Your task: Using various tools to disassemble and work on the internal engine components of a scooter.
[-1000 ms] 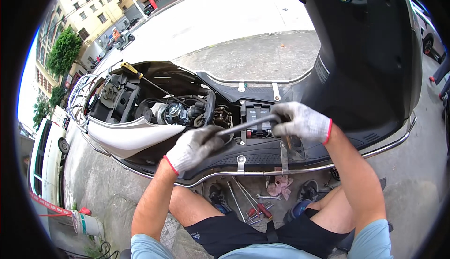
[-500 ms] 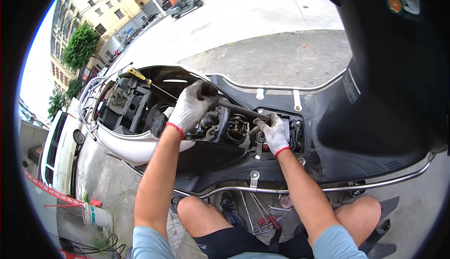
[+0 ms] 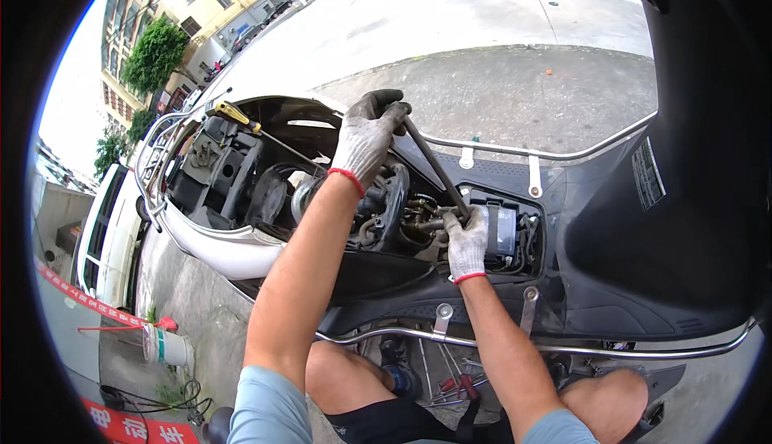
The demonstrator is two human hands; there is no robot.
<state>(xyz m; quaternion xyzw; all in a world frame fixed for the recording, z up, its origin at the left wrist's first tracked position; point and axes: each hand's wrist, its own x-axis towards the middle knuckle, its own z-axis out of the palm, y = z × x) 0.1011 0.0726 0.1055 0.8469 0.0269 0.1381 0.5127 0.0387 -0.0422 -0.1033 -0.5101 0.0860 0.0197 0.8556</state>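
My left hand [image 3: 374,134], in a grey-white work glove with dark fingers, is closed round the upper end of a long dark bar [image 3: 435,164]. The bar slants down to the right over the opened scooter. My right hand [image 3: 466,243], gloved alike, closes round its lower end. From beside the right fingers, a short metal piece [image 3: 430,225] points left to the exposed engine parts [image 3: 378,215]; whether it joins the bar is hidden. Right of that hand, a battery [image 3: 502,231] sits in the floorboard compartment.
A yellow-handled screwdriver [image 3: 238,117] lies across the scooter's open rear. Below its side rail [image 3: 563,350], several tools with red handles [image 3: 460,386] lie on the ground between my legs. A white bucket [image 3: 167,346] stands at the left, near black cables [image 3: 181,400].
My left hand has risen and moved right, tilting the bar steeper. The right hand stays low at its other end. The view has shifted, and the passing scooter has nearly left it.
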